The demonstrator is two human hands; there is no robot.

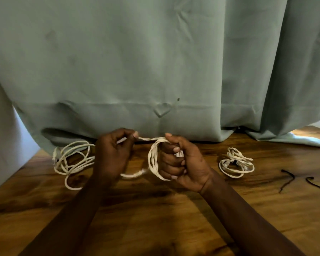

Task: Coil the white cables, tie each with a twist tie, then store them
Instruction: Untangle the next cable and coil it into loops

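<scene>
Above the tabletop [155,218], the right hand [183,163] grips the half-wound white cable [153,159] looped over its fingers; the left hand [113,154] pinches the feeding strand. Keep tension even and loops matched (twist ties [286,180] wait at right). A tied coil [236,163] lies beyond.

We note a wooden table [155,228], brown with dark grain streaks and knots, filling the lower half of the view. Behind it we record a grey-green curtain [137,61], hanging in broad folds, its hem resting on the table's far edge. At the far left we list a pale wall [0,145].
</scene>
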